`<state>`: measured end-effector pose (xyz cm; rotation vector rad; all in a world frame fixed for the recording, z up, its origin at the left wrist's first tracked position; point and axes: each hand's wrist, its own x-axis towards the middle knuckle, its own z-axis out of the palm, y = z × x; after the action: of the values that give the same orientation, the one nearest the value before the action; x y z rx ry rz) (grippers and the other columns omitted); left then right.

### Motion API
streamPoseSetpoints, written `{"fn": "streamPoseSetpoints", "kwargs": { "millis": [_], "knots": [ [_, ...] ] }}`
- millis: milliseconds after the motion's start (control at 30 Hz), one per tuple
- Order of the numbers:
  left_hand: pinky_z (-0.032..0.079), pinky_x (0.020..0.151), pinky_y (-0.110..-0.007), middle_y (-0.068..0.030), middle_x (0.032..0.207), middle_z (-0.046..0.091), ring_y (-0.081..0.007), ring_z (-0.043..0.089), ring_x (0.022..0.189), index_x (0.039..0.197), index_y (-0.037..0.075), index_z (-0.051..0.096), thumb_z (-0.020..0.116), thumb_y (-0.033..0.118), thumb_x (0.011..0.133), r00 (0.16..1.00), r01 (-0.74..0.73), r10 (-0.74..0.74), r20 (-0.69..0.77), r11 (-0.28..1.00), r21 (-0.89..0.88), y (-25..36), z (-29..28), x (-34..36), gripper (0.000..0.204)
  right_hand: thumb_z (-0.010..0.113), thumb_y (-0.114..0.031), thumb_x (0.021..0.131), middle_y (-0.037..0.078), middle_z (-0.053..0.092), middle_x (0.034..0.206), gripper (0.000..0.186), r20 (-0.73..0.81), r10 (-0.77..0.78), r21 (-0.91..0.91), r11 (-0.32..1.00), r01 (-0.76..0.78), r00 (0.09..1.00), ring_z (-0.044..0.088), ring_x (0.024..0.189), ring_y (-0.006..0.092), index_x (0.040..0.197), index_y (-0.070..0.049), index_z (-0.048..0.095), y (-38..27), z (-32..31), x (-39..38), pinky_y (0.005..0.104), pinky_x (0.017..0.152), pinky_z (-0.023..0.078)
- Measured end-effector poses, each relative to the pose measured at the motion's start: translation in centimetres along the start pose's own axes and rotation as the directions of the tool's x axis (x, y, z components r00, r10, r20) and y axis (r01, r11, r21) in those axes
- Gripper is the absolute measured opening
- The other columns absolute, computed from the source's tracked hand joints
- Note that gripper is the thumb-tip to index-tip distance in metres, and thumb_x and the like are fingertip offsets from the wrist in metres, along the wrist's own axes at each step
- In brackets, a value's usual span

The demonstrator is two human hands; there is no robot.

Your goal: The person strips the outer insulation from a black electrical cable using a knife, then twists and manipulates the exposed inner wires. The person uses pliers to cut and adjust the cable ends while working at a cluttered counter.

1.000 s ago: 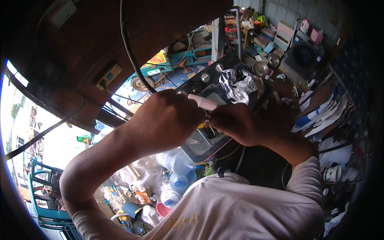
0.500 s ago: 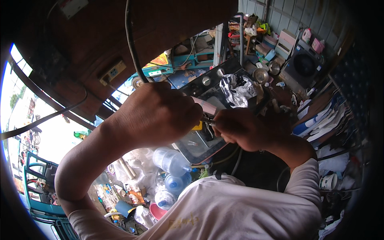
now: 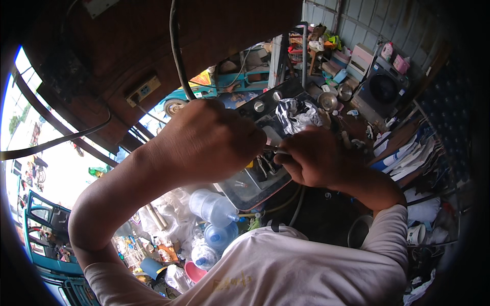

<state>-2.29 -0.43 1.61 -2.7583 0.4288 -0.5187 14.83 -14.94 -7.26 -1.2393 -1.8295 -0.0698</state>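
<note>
Head view, my only feed: left hand (image 3: pixel 212 143) is curled into a closed fist, back of the hand toward me; the dark cable (image 3: pixel 177 51) drops from the far side to the knuckles and goes out of sight there, so I judge the fist clamped on it, though the palm is hidden; right hand (image 3: pixel 319 155) has thumb and fingers together, pinched on a thin pale piece (image 3: pixel 275 149) that bridges the small gap between the hands.

Key relation: thin piece lies directly left of the right fingertips, long axis roughly left-right, in line between the two fists; the cable lies farther left and far, its axis running far to near, steeply across the thin piece; left hand is the nearer one to the cable, right fingertips sit at the thin piece's right end; I can't tell whether the piece and the cable are joined, left fist covers that.

Both hands are above a black-topped appliance (image 3: pixel 250 191); crumpled black-and-white bundle (image 3: pixel 298 116) on its far part, control knob (image 3: pixel 259 106) left of that; clear blue bottles (image 3: pixel 212 206) near, left of the appliance.
</note>
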Motion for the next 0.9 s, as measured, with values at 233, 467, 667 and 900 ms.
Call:
{"fn": "streamPoseSetpoints", "kwargs": {
  "millis": [233, 467, 667, 900],
  "knots": [
    [0.048, 0.053, -0.031, -0.0018, 0.067, 0.058, -0.0173, 0.062, 0.061, 0.086, 0.005, 0.062, 0.069, 0.014, 0.071, 0.998, -0.051, 0.052, -0.022, 0.997, 0.056, 0.1, 0.4, -0.4, 0.018, 0.064, -0.018, 0.088, 0.002, 0.049, 0.056, 0.018, 0.511, 0.404, 0.633, 0.421, -0.650, 0.759, 0.051, 0.046, 0.0160, 0.082, -0.004, 0.056, -0.8, -0.8, -0.1, 0.0320, 0.046, 0.037],
    [0.048, 0.052, -0.031, -0.0024, 0.067, 0.060, -0.0171, 0.062, 0.060, 0.087, 0.005, 0.062, 0.067, 0.013, 0.076, 1.000, -0.004, 0.004, 0.000, 1.000, -0.029, -0.7, 0.0, 0.1, 0.014, 0.062, -0.028, 0.091, 0.000, 0.050, 0.056, 0.027, 0.028, -0.423, -0.552, 0.749, 0.367, 0.906, 0.049, 0.043, 0.0133, 0.078, -0.006, 0.054, 1.0, -1.4, 1.5, 0.0269, 0.041, 0.032],
    [0.045, 0.048, -0.031, -0.0019, 0.064, 0.057, -0.0171, 0.060, 0.056, 0.087, 0.006, 0.063, 0.069, 0.014, 0.078, 0.999, 0.019, -0.018, -0.041, 0.999, 0.026, -0.5, -0.4, 0.3, 0.014, 0.058, -0.026, 0.095, -0.002, 0.040, 0.053, 0.027, 0.587, 0.419, 0.678, 0.212, -0.703, 0.693, 0.035, 0.040, 0.0099, 0.083, -0.001, 0.056, -0.4, -2.8, 1.5, 0.0282, 0.043, 0.028],
    [0.047, 0.053, -0.032, -0.0037, 0.065, 0.057, -0.0204, 0.061, 0.059, 0.089, 0.007, 0.063, 0.069, 0.015, 0.079, 0.999, 0.031, -0.033, -0.020, 0.997, -0.075, -0.3, -1.0, 0.4, 0.013, 0.052, -0.028, 0.098, -0.002, 0.039, 0.056, 0.031, 0.435, 0.280, 0.557, 0.663, -0.500, 0.856, 0.034, 0.045, 0.0083, 0.086, 0.000, 0.056, -0.8, -2.2, 1.5, 0.0264, 0.047, 0.030]
  ]
}}
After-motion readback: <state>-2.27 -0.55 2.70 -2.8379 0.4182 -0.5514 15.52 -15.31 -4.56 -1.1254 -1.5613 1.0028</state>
